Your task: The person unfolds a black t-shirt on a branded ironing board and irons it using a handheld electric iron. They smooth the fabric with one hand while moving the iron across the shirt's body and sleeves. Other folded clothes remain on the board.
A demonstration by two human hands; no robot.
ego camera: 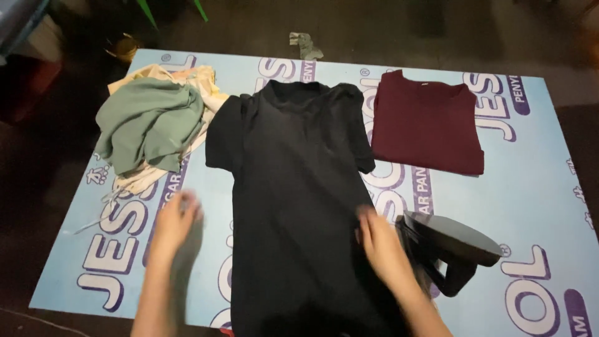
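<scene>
— So, what takes up most of the view?

— A light blue printed board (536,187) lying flat and serving as the table, with dark floor around it. Spread in its middle is a black T-shirt (299,187), front up, neck toward twelve o'clock, sleeves out to both sides, hem running off the bottom edge of the view.

— And around the shirt?

— At two o'clock from it lies a maroon shirt (427,122), folded into a neat rectangle, just beside the black sleeve but apart from it. At ten o'clock sits a heap of crumpled clothes (150,125), a sage green piece on top of cream ones, its edge touching the black shirt's other sleeve. At four o'clock a dark clothes iron (449,249) stands on the board, close against the shirt's side.

— Where are the hands?

— The right hand (380,243) rests on the black shirt near its four o'clock edge, just beside the iron; fingers blurred, lying fairly flat, not clamped on anything that I can make out. The left hand (175,221) is over the bare board at eight o'clock, just off the shirt's edge, fingers spread and loose, holding nothing.

— Anything smaller?

— A crumpled grey scrap (306,45) on the floor at twelve o'clock, beyond the board.
</scene>
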